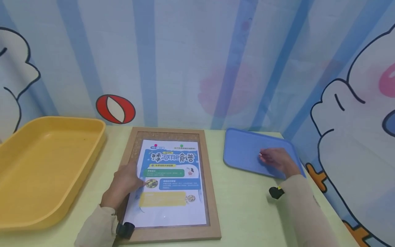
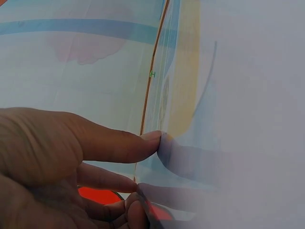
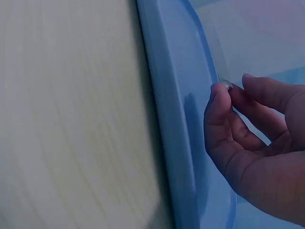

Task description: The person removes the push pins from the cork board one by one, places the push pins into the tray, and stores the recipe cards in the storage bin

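A printed paper sheet (image 1: 172, 185) with Chinese text lies on a wood-framed cork board (image 1: 213, 206). A pink push pin (image 1: 155, 145) and a green push pin (image 1: 181, 145) are at its top corners. My left hand (image 1: 124, 183) is at the sheet's left side and pinches its edge between thumb (image 2: 119, 145) and fingers, the lower ones curled. Over the blue tray (image 1: 243, 151), my right hand (image 1: 277, 160) pinches a small, pale, shiny push pin (image 3: 227, 84) between its fingertips. The fingers partly cover the pin.
A large yellow tray (image 1: 52, 171) stands at the left, near the board. Behind the table hangs a striped cartoon backdrop (image 1: 185, 61), which also runs along the right side. Black wrist cameras (image 1: 125, 230) sit at both cuffs.
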Motion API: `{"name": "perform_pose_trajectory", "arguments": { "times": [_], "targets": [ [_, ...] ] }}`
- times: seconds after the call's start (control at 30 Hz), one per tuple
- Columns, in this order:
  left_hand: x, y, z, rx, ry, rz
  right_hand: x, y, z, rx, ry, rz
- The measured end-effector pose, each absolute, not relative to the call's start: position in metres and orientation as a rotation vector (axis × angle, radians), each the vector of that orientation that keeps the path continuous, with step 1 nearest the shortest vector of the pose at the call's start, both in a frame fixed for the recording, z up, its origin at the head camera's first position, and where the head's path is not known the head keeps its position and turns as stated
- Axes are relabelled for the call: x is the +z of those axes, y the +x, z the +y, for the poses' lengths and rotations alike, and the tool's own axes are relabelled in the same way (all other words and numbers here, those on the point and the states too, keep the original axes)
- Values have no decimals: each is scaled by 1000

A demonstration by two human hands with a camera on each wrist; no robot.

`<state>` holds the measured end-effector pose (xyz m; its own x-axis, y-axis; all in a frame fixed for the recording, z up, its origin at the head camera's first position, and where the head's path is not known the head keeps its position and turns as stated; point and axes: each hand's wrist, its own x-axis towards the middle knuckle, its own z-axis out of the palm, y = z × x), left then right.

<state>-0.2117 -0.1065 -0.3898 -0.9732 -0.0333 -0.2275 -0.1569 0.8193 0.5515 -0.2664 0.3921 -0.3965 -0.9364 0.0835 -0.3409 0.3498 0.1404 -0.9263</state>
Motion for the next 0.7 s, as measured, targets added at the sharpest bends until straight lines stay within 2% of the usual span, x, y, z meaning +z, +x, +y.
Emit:
{"name": "perform_pose_trajectory", "arguments": {
  "times": [0.47,0.7],
  "targets": [
    [-391,-212,-107,877,-165,2772,-400,-281,385,-1643,356,2447],
    [-390,-212,-107,863,-152,2787,-399,-288,378,-1260,369,2706]
  ]
}}
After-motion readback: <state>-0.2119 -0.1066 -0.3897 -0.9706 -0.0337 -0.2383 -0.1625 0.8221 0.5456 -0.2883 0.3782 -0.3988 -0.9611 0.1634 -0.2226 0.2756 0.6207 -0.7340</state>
